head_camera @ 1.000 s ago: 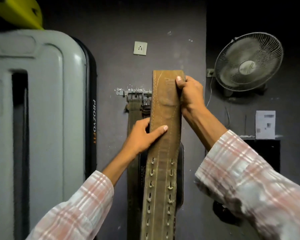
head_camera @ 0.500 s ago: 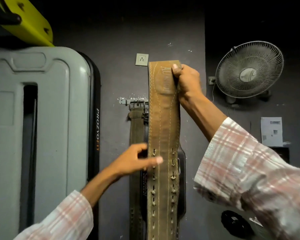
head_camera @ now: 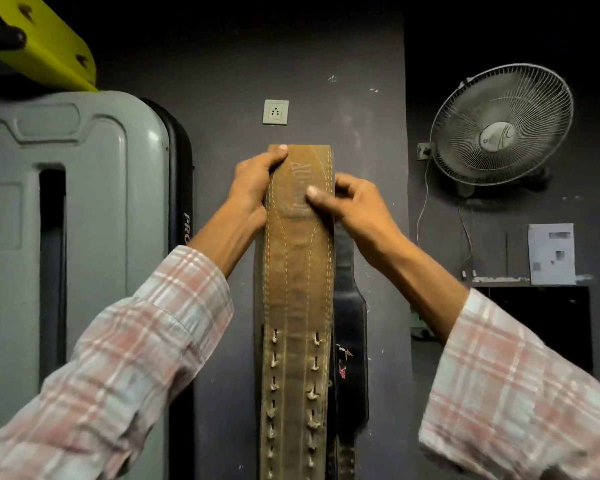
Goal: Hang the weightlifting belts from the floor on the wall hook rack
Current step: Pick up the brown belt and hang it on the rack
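your left grip (head_camera: 253, 188) and right grip (head_camera: 357, 206) clamp the tan belt (head_camera: 297, 271) at its top, flat to the wall (head_camera: 222, 133); the hook rack is out of sight; aimed blind, the belt may miss and drop.

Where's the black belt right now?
Head view, right of centre: the black belt hangs on the wall behind the brown belt's right edge, below the right hand.

matt leather belt (head_camera: 297, 278); black belt (head_camera: 350, 306), perhaps glossy
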### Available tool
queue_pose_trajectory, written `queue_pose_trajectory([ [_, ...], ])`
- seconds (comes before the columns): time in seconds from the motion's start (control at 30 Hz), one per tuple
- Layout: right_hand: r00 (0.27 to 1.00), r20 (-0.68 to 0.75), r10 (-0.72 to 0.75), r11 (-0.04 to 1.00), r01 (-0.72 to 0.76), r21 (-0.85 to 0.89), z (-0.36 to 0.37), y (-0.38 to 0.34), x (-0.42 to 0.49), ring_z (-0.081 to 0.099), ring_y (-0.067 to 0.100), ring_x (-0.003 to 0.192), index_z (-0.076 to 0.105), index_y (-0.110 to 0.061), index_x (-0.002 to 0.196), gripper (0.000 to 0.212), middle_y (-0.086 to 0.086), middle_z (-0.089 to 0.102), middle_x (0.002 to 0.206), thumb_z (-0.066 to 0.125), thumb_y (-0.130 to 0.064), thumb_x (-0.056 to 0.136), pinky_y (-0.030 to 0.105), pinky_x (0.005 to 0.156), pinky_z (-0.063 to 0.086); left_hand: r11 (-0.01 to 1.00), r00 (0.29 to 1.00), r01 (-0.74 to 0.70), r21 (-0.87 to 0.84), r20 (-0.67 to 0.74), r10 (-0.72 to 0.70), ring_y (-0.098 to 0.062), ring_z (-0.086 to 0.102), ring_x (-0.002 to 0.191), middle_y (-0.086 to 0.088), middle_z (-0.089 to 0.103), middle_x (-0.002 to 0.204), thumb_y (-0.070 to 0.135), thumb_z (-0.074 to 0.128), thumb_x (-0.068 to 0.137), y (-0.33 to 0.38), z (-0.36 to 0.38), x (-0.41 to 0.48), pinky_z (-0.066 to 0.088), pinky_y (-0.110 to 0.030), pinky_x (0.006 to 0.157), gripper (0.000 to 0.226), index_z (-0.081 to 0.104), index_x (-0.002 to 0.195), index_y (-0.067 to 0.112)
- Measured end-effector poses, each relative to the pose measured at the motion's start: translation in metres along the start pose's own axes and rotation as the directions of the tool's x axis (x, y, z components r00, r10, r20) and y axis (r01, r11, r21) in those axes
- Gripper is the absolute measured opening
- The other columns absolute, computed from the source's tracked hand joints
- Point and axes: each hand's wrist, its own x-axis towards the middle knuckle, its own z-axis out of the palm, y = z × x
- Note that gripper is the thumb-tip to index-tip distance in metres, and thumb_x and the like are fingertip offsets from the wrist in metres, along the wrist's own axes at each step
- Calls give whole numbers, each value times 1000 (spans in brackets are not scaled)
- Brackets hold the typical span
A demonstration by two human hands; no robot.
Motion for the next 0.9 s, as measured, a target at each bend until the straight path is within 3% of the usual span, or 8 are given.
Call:
queue_pose_trajectory([
  [0.13, 974, 205, 98, 991, -76, -112, -3, 55, -62, 73, 9, 104, 72, -13, 114, 25, -2, 77, 112, 74, -19, 90, 29, 94, 58, 1000, 1000, -20, -14, -18, 20, -24, 71, 84, -9, 73, 86, 19, 66, 93, -7, 1, 6, 63, -38, 73, 13, 71, 97, 8],
  [0.27, 888, 351, 297, 950, -239, -200, 2, 106, -114, 74, 7, 84, 75, -21, 96, 6, -3, 79, 91, 74, -24, 91, 30, 85, 58, 999, 999, -50, -9, -18, 50, -26, 71, 87, -9, 73, 89, 17, 66, 93, -14, 3, 9, 62, -43, 80, 13, 72, 99, 7],
  [0.37, 835, 386, 391, 910, -287, -300, -1, 118, -122, 74, 21, 84, 76, -11, 100, 24, 11, 79, 99, 76, -32, 89, 42, 88, 60, 996, 996, -81, 38, 26, 80, -23, 70, 80, -8, 72, 86, 15, 63, 95, -22, 9, 6, 63, -38, 75, 10, 71, 94, 9],
  [0.47, 800, 455, 391, 898, -223, -380, -18, 94, -100, 73, 27, 104, 73, -13, 109, 36, 5, 78, 110, 79, -37, 84, 45, 101, 55, 995, 996, -88, 45, 22, 87, -19, 71, 74, -7, 72, 83, 15, 62, 96, -23, 10, 3, 63, -32, 66, 11, 70, 93, 9],
  [0.53, 856, 407, 319, 936, -217, -277, -32, 68, -72, 72, 22, 106, 71, -12, 115, 45, 3, 77, 114, 75, -45, 84, 42, 103, 54, 995, 996, -89, 53, 19, 89, -15, 72, 70, -4, 74, 79, 15, 62, 96, -23, 6, 0, 61, -29, 62, 12, 71, 95, 8],
  [0.67, 937, 230, 263, 962, -271, 6, -46, 29, -10, 55, 37, 80, 60, 9, 111, 83, 36, 57, 100, 68, -67, 80, 37, 88, 49, 978, 988, -135, 157, 91, 122, -6, 73, 69, 3, 76, 77, 16, 60, 98, -28, 0, -9, 59, -24, 61, 21, 71, 110, 3],
  [0.77, 902, 186, 389, 859, -428, 280, -48, 7, 31, 35, 18, 65, 59, -15, 88, 54, 7, 42, 78, 74, -65, 78, 29, 62, 33, 969, 981, -144, 202, 155, 114, -10, 74, 79, -1, 77, 88, 15, 62, 96, -30, -2, -15, 60, -26, 69, 25, 70, 117, 4],
  [0.9, 882, 38, 470, 822, -453, 344, -44, -2, 44, 46, 10, 48, 61, -14, 81, 20, 0, 55, 64, 73, -27, 91, 19, 45, 41, 951, 976, -155, 269, 190, 106, -9, 74, 90, 0, 78, 97, 14, 67, 92, -32, -8, -22, 59, -28, 82, 25, 72, 116, 9],
])
